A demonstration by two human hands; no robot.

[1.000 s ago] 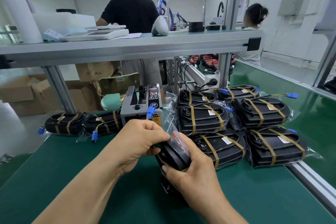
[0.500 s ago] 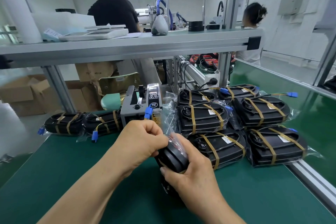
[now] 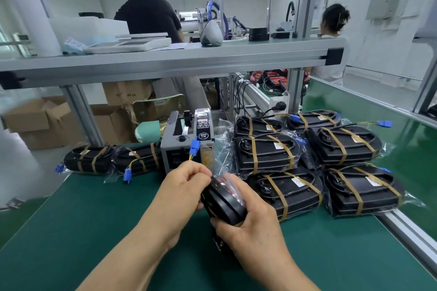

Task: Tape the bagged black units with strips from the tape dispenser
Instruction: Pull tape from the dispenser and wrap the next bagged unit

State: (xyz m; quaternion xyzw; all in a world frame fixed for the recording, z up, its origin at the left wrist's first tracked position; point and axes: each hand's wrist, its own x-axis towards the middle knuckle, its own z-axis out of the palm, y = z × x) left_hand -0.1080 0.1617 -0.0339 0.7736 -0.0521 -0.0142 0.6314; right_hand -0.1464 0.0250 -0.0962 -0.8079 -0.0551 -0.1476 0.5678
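Green bench (image 3: 71, 231) at a packing station, with one bagged black unit (image 3: 222, 205) held in both hands just in front of the tape dispenser (image 3: 186, 142).

Unit is raised off the bench surface and tilted on edge, its clear bag bunched at the top. Left hand (image 3: 186, 186): grip closed, fingers curled, pinching the bag at the unit's upper edge. Right hand (image 3: 250, 222): grip wrapped round the unit's lower right side, thumb across its face. A blue connector (image 3: 194, 149) on yellow wires stands up just above the left hand, in front of the dispenser. To the right of the dispenser lie stacked taped units (image 3: 267, 156), each crossed by tan strips. Two more banded units (image 3: 92, 160) lie to the left of the dispenser at the bench's far edge. A person in black (image 3: 146, 16) stands beyond the upper shelf (image 3: 189, 59), back turned.
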